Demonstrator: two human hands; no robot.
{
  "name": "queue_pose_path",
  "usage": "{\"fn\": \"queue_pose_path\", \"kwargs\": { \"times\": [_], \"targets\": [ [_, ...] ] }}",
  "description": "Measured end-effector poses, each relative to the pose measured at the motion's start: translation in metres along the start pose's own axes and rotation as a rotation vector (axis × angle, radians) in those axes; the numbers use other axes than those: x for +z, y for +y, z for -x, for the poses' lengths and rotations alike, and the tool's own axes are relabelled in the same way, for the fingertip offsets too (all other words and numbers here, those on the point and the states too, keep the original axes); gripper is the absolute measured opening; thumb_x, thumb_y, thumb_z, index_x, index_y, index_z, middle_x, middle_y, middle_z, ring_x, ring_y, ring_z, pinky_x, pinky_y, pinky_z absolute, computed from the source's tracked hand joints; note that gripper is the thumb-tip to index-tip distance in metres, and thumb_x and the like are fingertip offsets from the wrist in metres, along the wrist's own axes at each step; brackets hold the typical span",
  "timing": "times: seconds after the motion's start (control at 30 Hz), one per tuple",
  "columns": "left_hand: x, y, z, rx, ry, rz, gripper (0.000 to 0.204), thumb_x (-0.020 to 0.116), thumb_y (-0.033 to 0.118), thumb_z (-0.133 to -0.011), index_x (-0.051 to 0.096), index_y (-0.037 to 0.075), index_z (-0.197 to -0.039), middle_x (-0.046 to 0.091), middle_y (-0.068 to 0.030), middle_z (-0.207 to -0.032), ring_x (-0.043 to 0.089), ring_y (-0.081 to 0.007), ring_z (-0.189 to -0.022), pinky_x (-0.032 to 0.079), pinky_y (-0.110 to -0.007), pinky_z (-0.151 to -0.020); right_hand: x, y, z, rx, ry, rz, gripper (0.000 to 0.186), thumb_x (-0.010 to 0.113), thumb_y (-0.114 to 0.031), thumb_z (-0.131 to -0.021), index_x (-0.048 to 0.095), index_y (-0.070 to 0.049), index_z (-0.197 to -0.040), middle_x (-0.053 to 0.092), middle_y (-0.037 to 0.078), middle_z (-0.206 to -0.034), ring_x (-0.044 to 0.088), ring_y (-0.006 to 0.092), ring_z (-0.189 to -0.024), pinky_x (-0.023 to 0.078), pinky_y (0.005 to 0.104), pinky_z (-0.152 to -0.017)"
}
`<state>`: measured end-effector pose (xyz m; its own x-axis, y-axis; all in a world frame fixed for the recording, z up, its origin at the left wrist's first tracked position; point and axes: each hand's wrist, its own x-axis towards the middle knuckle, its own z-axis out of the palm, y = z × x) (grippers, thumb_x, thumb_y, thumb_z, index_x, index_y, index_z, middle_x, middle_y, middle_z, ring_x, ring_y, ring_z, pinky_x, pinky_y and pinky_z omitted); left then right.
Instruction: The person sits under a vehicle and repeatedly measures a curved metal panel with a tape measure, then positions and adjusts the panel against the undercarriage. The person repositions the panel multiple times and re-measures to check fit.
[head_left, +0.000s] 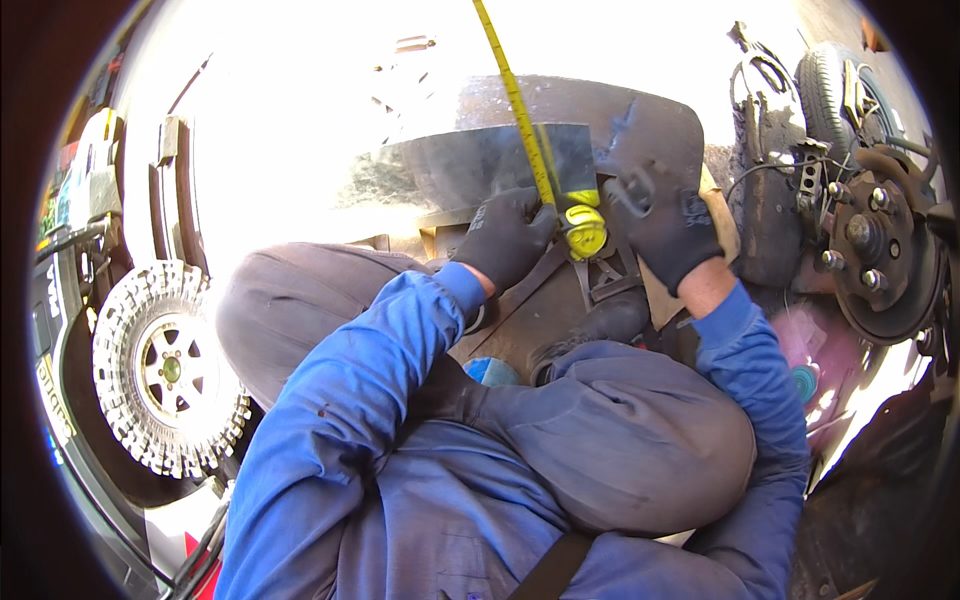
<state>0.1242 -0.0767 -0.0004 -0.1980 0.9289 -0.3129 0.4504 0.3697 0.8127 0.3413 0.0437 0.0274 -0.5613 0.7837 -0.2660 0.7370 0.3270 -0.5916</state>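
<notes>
A yellow tape measure (587, 232) is out in front of me, its long yellow blade (520, 112) running up and away past the top of the view. My left hand (508, 238), in a dark work glove, is closed on the tape measure, its fingertips at the blade beside the case. To the right of the case is my right hand (668, 228), gloved too, with bent fingers apart and nothing visible in them. Beneath the blade lies a dark flat metal sheet (460, 168), with a larger curved dark plate (652, 135) behind it.
A wheel with a knobbly tyre (170, 370) stands at left beside a dark vehicle. On the right are a brake disc hub with studs (880, 240) and another tyre (825, 95). My bent knees (640, 440) flank the work area. Glare washes out the far ground.
</notes>
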Motion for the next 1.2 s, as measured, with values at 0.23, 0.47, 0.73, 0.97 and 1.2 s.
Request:
{"fn": "queue_pose_path", "kwargs": {
  "times": [0.23,0.47,0.73,0.97,1.2],
  "targets": [
    [-0.008,-0.006,0.002,0.023,-0.004,0.019,0.029,0.069,0.022,-0.107,0.068,-0.006,-0.098,0.059,-0.0193,-0.074,0.052,-0.0175,-0.069,0.048,-0.043,-0.068,-0.023,-0.045,-0.069,-0.186,-0.105,0.166,0.057,0.071,-0.042,-0.106,0.065,-0.011,-0.153,0.068,0.021,-0.153,0.068,0.0413,-0.137,0.053,0.0496,-0.118],
    [-0.009,-0.005,0.002,0.047,-0.029,0.026,0.028,0.069,0.022,-0.108,0.071,-0.005,-0.104,0.069,-0.0241,-0.083,0.064,-0.0267,-0.072,0.051,-0.045,-0.072,-0.001,-0.046,-0.09,0.014,-0.074,-0.06,0.06,0.071,-0.046,-0.106,0.067,-0.005,-0.15,0.075,0.023,-0.144,0.071,0.04,-0.135,0.055,0.0474,-0.116],
    [-0.022,0.0,-0.009,0.049,-0.103,0.065,0.025,0.07,0.022,-0.11,0.075,-0.003,-0.108,0.074,-0.0213,-0.093,0.069,-0.0282,-0.082,0.053,-0.043,-0.078,-0.004,-0.016,-0.028,-0.033,-0.362,-0.155,0.058,0.081,-0.053,-0.099,0.077,-0.005,-0.132,0.078,0.024,-0.129,0.076,0.0388,-0.115,0.059,0.0495,-0.101],
    [-0.039,0.013,-0.014,0.12,-0.339,-0.012,0.027,0.069,0.023,-0.111,0.075,-0.003,-0.111,0.071,-0.0168,-0.097,0.068,-0.0239,-0.089,0.054,-0.04,-0.085,-0.021,-0.017,-0.019,0.093,-0.674,-0.517,0.039,0.086,-0.034,-0.099,0.081,-0.003,-0.122,0.078,0.004,-0.097,0.068,0.0114,-0.087,0.057,0.0299,-0.084],
    [-0.051,0.033,-0.015,0.169,-0.206,0.068,0.027,0.067,0.021,-0.113,0.076,-0.005,-0.111,0.071,-0.0083,-0.093,0.069,-0.0179,-0.088,0.055,-0.036,-0.082,-0.001,-0.019,-0.007,0.161,-0.586,-0.995,0.044,0.08,-0.029,-0.107,0.073,-0.003,-0.141,0.077,-0.001,-0.112,0.065,0.0059,-0.093,0.055,0.0258,-0.083]
  ]
}}
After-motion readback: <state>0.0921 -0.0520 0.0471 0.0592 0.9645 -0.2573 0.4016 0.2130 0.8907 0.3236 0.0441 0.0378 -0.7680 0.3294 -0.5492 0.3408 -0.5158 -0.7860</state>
